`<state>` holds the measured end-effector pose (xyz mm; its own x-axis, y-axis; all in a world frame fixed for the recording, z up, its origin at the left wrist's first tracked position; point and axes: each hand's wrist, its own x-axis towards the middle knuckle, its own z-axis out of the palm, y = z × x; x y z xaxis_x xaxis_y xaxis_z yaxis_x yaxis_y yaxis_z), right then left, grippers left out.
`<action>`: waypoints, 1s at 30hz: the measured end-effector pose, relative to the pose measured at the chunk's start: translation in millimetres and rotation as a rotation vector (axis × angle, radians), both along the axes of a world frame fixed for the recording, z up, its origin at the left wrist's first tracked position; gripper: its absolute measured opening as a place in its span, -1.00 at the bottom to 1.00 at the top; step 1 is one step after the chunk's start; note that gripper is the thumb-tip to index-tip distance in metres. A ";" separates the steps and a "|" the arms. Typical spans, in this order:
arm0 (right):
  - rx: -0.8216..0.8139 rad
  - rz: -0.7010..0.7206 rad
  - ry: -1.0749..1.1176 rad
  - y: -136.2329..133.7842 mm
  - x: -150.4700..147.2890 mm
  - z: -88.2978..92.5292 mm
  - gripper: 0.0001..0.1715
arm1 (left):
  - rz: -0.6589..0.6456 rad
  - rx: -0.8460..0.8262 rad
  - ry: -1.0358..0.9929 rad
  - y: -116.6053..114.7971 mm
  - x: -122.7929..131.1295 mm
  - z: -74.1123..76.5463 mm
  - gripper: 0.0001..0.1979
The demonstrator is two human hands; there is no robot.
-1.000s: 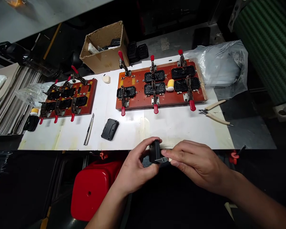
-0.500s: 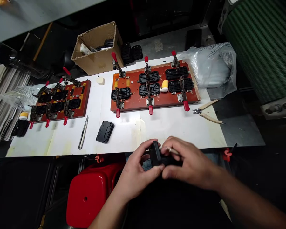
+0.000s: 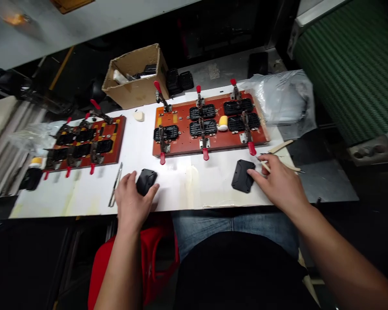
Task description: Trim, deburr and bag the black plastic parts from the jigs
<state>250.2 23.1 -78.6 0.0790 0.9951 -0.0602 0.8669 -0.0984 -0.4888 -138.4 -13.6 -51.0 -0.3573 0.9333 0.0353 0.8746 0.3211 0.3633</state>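
My left hand (image 3: 131, 202) is closed round a black plastic part (image 3: 146, 181) that lies on the white table sheet (image 3: 187, 181), left of centre. My right hand (image 3: 280, 185) rests its fingertips on a second black plastic part (image 3: 242, 175), which lies flat on the sheet at the right. A thin beige stick (image 3: 265, 166) pokes out between the right hand's fingers. Both parts are just in front of the large red-brown clamp jig (image 3: 181, 148).
The large jig holds several black parts under red-handled toggle clamps. A smaller jig (image 3: 116, 142) sits at the left, with a craft knife (image 3: 115, 185) beside it. Beige-handled cutters (image 3: 283, 146) lie by my right hand. A cardboard box (image 3: 136, 82) and a plastic bag (image 3: 281, 101) stand behind.
Both hands held one black part together below the table edge. Now they are apart: that part lies on the sheet under my right fingertips, and my left hand has gone to the other part.
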 end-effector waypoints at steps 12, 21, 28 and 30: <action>-0.019 0.393 0.396 -37.6 -16.1 27.6 -0.49 | -0.041 -0.059 -0.318 -18.9 3.2 21.8 -0.24; 0.141 0.849 0.667 -44.5 -55.8 59.6 -0.49 | -0.311 -0.090 -1.071 -53.6 93.5 40.7 -0.42; 0.167 0.838 0.649 -48.2 -50.3 59.2 -0.47 | -0.329 -0.122 -1.089 -52.3 93.7 41.9 -0.41; 0.169 0.841 0.654 -49.0 -50.4 59.7 -0.45 | -0.326 -0.118 -1.094 -52.2 94.0 42.1 -0.41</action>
